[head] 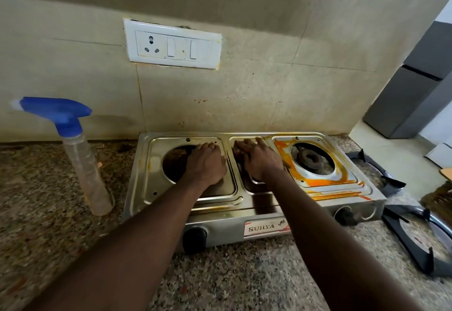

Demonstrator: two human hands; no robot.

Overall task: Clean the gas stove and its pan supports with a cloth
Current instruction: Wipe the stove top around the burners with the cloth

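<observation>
A steel two-burner gas stove (264, 212) stands on the counter against the wall. My left hand (206, 161) lies palm down on its left tray, fingers at the rim of the left burner hole (175, 161). My right hand (260, 159) rests palm down on the middle strip. Something dark shows under its fingers, and I cannot tell whether it is a cloth or a reflection. The right burner (311, 157) is bare, with orange stains (318, 182) around it. Two black pan supports (376, 171) (415, 239) lie off the stove on the counter to the right.
A clear spray bottle with a blue trigger head (83, 163) stands left of the stove. The speckled granite counter (232, 276) runs in front. A white socket panel (172, 43) is on the tiled wall above. A grey fridge (415, 90) stands at the far right.
</observation>
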